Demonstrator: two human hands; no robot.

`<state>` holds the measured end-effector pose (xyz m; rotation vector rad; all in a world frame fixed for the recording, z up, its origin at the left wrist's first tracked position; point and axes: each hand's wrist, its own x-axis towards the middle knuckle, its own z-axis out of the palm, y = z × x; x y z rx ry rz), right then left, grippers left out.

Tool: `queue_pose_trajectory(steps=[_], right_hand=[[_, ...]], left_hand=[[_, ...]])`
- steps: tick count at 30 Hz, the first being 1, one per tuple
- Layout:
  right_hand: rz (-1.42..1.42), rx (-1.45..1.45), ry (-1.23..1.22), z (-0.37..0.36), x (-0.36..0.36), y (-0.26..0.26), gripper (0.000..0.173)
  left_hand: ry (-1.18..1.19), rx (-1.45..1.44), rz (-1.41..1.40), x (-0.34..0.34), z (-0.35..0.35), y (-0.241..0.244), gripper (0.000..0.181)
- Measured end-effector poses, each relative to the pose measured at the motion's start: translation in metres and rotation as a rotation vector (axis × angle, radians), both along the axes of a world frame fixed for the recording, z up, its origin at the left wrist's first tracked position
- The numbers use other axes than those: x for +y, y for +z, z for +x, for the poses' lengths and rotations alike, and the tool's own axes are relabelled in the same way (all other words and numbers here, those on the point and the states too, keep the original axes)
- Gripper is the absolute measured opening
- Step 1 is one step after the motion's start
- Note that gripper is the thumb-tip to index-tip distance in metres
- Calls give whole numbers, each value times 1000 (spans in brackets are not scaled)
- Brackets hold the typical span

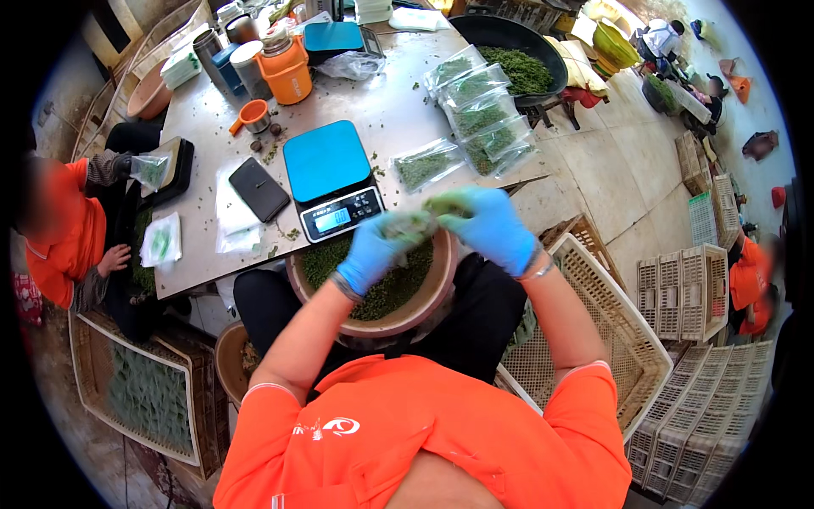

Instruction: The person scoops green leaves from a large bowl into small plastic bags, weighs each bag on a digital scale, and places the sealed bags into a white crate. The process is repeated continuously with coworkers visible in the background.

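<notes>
My left hand (373, 249), in a blue glove, grips a clear plastic bag (410, 226) over a round basin (445, 267). Small green berries, like green peppercorns (369, 299), lie in the basin between my knees. At the bag's right end is my right hand (493, 226), also gloved in blue, with green-stained fingertips. Blur hides whether its fingers pinch the bag or hold berries. Just beyond my hands stands a digital scale (327, 162) with a bare blue plate and a lit display. A filled bag (427, 165) lies flat to the scale's right.
Several filled bags (480, 118) overlap at the table's right edge. A phone (259, 189) and empty bags (232, 219) lie left of the scale. An orange-handled cup (254, 116) stands farther back. A co-worker (70, 223) sits left. Plastic crates (591, 331) stand at my right.
</notes>
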<state>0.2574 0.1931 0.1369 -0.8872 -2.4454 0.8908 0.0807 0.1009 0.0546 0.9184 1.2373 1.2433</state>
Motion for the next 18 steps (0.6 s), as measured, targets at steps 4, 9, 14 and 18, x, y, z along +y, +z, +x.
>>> queue_pose_trajectory(steps=[4, 9, 14, 18], right_hand=[[-451, 380, -96, 25, 15, -14, 53], [-854, 490, -308, 110, 32, -46, 26], [-565, 663, -808, 241, 30, -53, 28], [-427, 634, -1232, 368, 0, -122, 29]], left_hand=[[-223, 38, -25, 32, -16, 34, 27], [-771, 372, -181, 103, 6, 66, 62], [-272, 1191, -42, 176, -9, -8, 30], [-57, 839, 241, 145, -52, 10, 15]])
